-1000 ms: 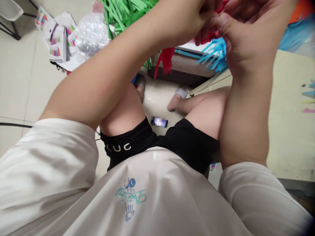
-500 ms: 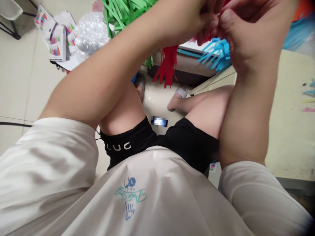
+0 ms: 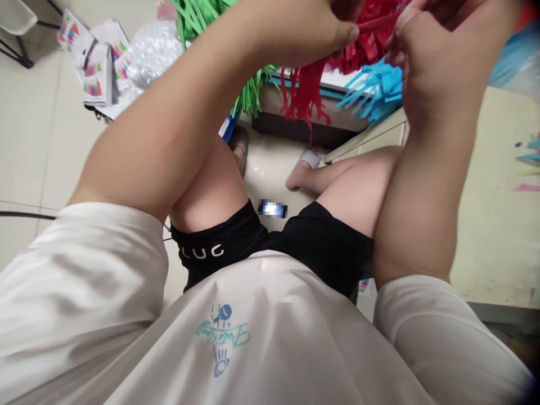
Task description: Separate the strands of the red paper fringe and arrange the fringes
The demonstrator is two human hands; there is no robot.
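Both hands are raised at the top edge of the head view, close together, working on a red paper fringe (image 3: 358,48). The left hand (image 3: 304,28) has its grip pinched shut, thumb tip pressed against the red fringe from the left. The right hand (image 3: 434,50) faces it just across a small gap; its fingers curl around the upper band of the same fringe, though the fingertips run out of the picture, so how tightly that grip closes cannot be told fully. It does have hold of the red paper.

The red fringe sits between the two grips, and loose red strips (image 3: 306,93) hang down below the left grip, ending above the floor. Just below the right grip, touching the red paper, lies a blue paper fringe (image 3: 375,93) resting on the edge of the counter (image 3: 498,225), which stretches away under the right forearm. To the left of the left grip, behind the forearm, a green paper fringe (image 3: 198,17) spreads out.

Well away to the left of both grips, on the floor (image 3: 34,124), lie small packets with coloured prints (image 3: 95,70) and a crumpled clear plastic bag (image 3: 154,50). Below the hands are the person's knees, black shorts and white shirt.
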